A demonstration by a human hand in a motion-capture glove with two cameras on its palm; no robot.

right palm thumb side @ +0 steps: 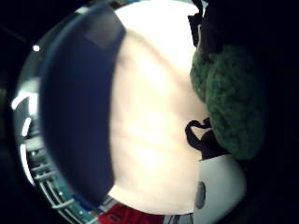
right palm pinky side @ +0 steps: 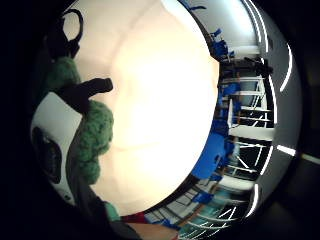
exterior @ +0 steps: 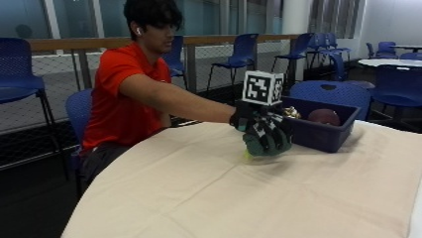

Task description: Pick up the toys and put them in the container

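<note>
Our gloved right hand grasps a green knitted toy just above the worktop; we should clear the blue container's near wall before releasing.

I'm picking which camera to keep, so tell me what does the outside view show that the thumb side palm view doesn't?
Only the outside view shows the person, the gloved right hand above the cloth, and a reddish-brown toy inside the blue container. Only the thumb side palm view shows the green knitted toy's texture close up against the palm. Both show that green toy, the container and the cream tablecloth.
</note>
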